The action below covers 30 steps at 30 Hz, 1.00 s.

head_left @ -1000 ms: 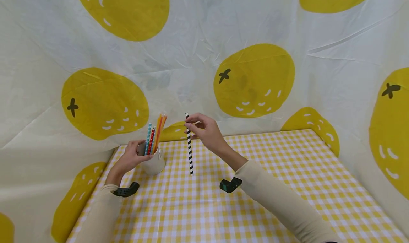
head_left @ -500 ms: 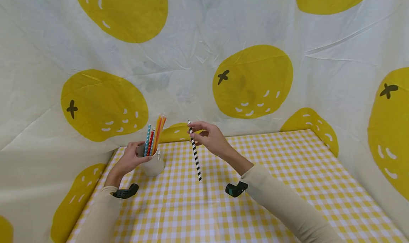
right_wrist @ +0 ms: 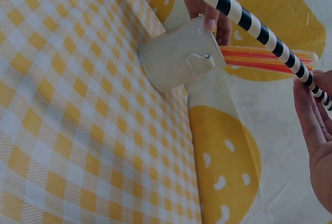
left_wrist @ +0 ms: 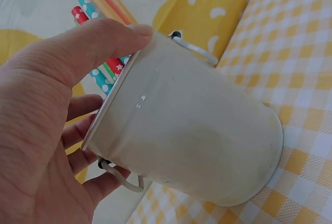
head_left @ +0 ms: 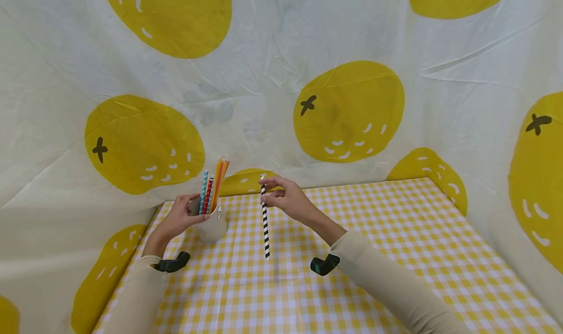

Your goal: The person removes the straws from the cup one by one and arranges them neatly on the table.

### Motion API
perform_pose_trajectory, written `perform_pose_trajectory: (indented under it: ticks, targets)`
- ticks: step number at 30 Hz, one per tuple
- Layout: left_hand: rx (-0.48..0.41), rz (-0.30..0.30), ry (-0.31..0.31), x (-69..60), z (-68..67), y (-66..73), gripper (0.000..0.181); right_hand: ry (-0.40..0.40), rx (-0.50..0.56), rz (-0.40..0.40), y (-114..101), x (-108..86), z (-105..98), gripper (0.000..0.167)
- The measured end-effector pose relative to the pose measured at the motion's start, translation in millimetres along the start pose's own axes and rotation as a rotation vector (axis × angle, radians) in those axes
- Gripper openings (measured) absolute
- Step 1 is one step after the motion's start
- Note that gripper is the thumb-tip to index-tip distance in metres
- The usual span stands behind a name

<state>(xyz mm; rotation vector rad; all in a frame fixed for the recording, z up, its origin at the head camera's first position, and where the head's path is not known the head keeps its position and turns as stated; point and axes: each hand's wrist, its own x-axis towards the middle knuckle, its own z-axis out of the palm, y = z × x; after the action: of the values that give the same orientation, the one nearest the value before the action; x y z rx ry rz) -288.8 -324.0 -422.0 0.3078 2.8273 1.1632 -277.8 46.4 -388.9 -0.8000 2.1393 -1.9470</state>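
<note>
A white metal pot (head_left: 212, 226) with small side handles stands at the left of the cloth. The left hand (head_left: 178, 218) grips its rim, the thumb along the near outer side, as the left wrist view shows with the pot (left_wrist: 187, 125) up close. Blue dotted, red and orange straws (head_left: 218, 182) lean in the pot. To the right of it, the right hand (head_left: 288, 199) pinches a black-and-white striped straw (head_left: 266, 226) near its top. That straw hangs almost upright over the cloth, its lower end apart from the pot.
A yellow-and-white checked cloth (head_left: 352, 256) covers the table. Behind and beside it hangs a pale curtain (head_left: 259, 124) printed with large yellow fruit. Each wrist carries a dark device.
The right hand with the striped straw has moved lower and slightly right overall; the straw tilted, then came back closer to upright. The left hand has stayed on the pot.
</note>
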Motion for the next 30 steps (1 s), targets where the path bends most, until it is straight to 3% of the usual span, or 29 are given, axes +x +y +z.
perform_pose_trajectory:
  ticks: [12, 24, 30]
  targets:
    - [-0.037, -0.007, -0.028, 0.9, -0.6, 1.8, 0.089, -0.028, 0.003, 0.044, 20, 3.3, 11, 0.043]
    - [0.01, 0.032, -0.018, 1.5, -2.7, -2.9, 0.086, -0.065, 0.008, 0.057, 29, 7.2, 23, 0.046]
    - [0.01, 0.016, -0.011, 2.2, -2.8, -3.4, 0.086, -0.089, 0.015, 0.075, 33, 10.1, 29, 0.047]
